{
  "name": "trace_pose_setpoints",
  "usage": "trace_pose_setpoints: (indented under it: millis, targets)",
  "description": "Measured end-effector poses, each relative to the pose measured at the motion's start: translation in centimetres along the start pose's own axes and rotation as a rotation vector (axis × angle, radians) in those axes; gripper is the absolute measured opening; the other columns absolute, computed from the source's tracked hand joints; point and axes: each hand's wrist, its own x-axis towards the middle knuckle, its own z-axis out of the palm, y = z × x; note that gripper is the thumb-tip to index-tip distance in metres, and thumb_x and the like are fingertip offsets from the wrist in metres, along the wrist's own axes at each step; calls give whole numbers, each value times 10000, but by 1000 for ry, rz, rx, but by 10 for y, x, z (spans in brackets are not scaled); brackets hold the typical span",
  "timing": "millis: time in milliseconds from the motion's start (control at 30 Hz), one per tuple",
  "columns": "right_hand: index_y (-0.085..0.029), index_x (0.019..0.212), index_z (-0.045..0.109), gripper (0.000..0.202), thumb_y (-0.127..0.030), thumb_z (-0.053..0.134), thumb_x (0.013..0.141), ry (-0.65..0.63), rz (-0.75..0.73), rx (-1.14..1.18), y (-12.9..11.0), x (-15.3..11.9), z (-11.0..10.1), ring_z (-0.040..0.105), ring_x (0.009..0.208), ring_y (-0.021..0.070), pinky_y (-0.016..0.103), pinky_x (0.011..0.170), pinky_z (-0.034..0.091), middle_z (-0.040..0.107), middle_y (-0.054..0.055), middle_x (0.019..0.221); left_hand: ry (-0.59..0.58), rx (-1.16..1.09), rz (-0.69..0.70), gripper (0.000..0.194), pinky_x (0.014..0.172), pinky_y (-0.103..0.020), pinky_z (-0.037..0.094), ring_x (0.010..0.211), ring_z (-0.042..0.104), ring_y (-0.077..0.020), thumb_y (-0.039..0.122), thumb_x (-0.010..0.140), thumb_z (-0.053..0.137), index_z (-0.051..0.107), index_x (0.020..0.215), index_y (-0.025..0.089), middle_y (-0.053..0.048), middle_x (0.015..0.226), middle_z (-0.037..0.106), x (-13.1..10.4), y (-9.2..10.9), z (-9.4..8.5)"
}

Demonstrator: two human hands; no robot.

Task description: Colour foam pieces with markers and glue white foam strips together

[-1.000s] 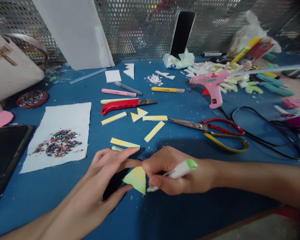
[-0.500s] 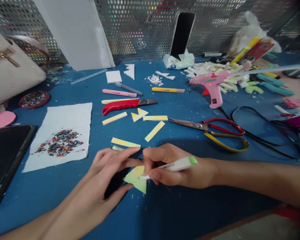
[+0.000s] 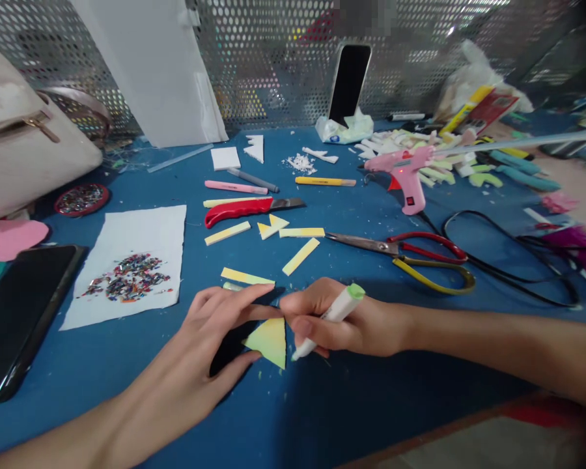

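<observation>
On the blue table lies a triangular foam-like piece (image 3: 267, 341), coloured yellow fading into green. My left hand (image 3: 215, 329) steadies it, thumb at the lower left edge and a finger along the top. My right hand (image 3: 329, 319) is closed around a white marker with a green end (image 3: 342, 303). The marker's tip points down just right of the triangle, apart from it. Beyond my hands are yellow-tinted strips (image 3: 301, 256), a small zigzag-edged piece (image 3: 273, 226) and a partly hidden capped pen end (image 3: 232, 286).
Scissors (image 3: 385, 247), a red-handled craft knife (image 3: 239, 210) and a pink glue gun (image 3: 405, 176) with a black cord lie beyond. Left are a phone (image 3: 29, 312) and a white sheet (image 3: 97, 260) bearing colourful bits. Another phone (image 3: 350, 81) stands at the back.
The marker has been lifted off the triangle and shifted right of it, and its barrel now tilts more upright. My left hand keeps its hold. The whole view has shifted slightly.
</observation>
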Motion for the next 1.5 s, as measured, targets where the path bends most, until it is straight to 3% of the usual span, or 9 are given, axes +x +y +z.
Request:
trace_pose_setpoints:
  millis: [333,533,733,900,1000,1200,1500]
  targets:
    - [-137,688,529,474,-460,505,1034,11,-49,29,7,-2,0,504,526,61,169,498,378,521,-20,614,15,-49,7,566,1016,-356,459,1246,494,-217,257,1014,494,282,1507,436,32,1339,620,4,4,-1]
    - [-119,725,589,499,-469,451,1051,278,-186,94,8,-1,-4,495,488,45,175,464,356,514,-27,662,44,82,55,599,997,-387,417,1140,555,-240,254,984,584,289,1489,385,-5,1268,614,0,9,-4]
    - [-115,727,589,485,-450,457,1052,323,-172,81,8,-3,-5,496,493,43,180,478,368,518,-23,673,66,229,102,625,983,-424,367,1031,574,-254,299,971,616,275,1494,329,-21,1168,630,2,8,-7]
    - [-111,738,590,454,-420,472,1050,332,-160,96,9,-4,-5,495,484,32,166,450,344,530,-18,701,215,314,101,532,1003,-425,364,1106,573,-261,252,1000,510,297,1484,302,-44,1228,622,17,-8,-31]
    - [-110,738,591,451,-426,486,1042,318,-155,105,7,-4,-6,494,486,33,163,446,346,519,-20,701,295,332,39,527,1061,-445,362,1207,528,-290,325,1008,496,297,1495,292,-62,1278,599,26,-24,-49]
    - [-109,738,587,439,-422,505,1035,295,-131,113,6,-5,-8,497,494,29,150,449,361,519,-20,704,262,368,-42,530,1002,-459,440,1203,530,-314,373,1015,469,297,1508,279,-89,1310,603,32,-47,-59]
    - [-113,753,611,404,-402,533,1024,293,-113,136,9,-4,-7,514,504,29,145,451,368,521,-21,727,201,488,16,471,1044,-521,357,1169,565,-324,383,1006,493,359,1441,264,-88,1240,642,35,-52,-60]
